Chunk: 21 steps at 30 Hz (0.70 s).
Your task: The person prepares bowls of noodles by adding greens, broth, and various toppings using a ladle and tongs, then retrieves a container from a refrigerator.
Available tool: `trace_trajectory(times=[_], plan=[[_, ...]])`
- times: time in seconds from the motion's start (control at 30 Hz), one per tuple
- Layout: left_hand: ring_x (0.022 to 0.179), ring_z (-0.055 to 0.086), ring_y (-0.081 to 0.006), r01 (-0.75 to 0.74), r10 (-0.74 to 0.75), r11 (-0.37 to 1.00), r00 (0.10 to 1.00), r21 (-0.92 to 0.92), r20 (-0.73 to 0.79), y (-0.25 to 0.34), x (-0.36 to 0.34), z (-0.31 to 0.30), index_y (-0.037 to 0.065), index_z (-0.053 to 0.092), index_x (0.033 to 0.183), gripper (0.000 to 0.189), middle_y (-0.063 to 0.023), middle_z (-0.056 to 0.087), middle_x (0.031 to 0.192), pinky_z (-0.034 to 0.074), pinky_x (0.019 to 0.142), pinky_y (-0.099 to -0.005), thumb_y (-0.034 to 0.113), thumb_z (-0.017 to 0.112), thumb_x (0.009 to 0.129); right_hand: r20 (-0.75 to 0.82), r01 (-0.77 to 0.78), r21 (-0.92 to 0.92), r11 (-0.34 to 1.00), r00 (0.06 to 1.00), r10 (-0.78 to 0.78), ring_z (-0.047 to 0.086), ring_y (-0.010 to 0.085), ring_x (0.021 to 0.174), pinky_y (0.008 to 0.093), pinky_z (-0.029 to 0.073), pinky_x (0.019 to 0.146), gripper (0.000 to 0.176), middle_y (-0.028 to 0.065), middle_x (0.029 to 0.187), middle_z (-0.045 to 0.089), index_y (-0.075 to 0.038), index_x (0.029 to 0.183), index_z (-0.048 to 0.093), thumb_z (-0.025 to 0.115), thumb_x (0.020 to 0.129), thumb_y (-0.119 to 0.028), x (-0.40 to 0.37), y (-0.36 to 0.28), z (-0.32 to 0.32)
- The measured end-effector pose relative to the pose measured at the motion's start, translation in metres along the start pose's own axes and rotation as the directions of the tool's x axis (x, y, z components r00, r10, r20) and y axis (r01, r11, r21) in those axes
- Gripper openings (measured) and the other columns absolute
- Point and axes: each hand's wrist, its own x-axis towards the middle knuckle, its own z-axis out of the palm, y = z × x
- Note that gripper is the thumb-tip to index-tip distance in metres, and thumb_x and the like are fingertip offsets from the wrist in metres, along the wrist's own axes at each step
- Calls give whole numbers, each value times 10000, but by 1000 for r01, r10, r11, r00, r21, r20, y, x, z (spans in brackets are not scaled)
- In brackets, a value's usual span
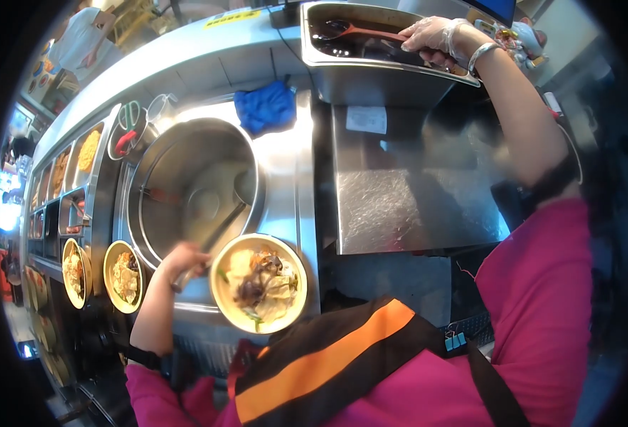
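Note:
My left hand [186,262] is closed around the dark handle of a ladle [230,219], whose bowl dips inside a large round steel pot [135,220]. Beside that hand stands a yellow bowl [301,285] with pale pieces, dark strips and a little green in it. My right hand [436,40], in a clear plastic glove, grips a reddish-brown spoon [371,33]. The spoon lies over a rectangular steel container [392,69] of dark liquid, its bowl end at the container's left side.
Two more filled bowls, a left bowl [67,293] and a right bowl [109,290], stand left of the pot. Behind them are steel food trays [95,174]. A blue cloth [264,107] and green-handled scissors [129,114] sit by the pot. A steel surface [399,206] lies right.

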Motion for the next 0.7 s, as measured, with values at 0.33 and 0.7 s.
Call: trace_trajectory(times=[0.33,0.7], plan=[[485,551,-141,-12,12,1000,1000,22,-5,2,3,-3,-3,571,765,171,-67,571,610,451,452,-266,155,637,755,73,-106,282,954,993,88,372,42,393,176,312,313,347,-16,573,433,-166,1163,493,562,824,-192,-30,4,11],[414,448,-88,-18,48,976,991,-219,128,-6,-45,-24,-23,492,805,91,-82,512,630,362,330,-218,43,554,801,-5,-62,377,924,998,68,377,34,384,177,298,317,258,-24,564,438,-115,1042,553,587,793,-170,-41,14,34]])
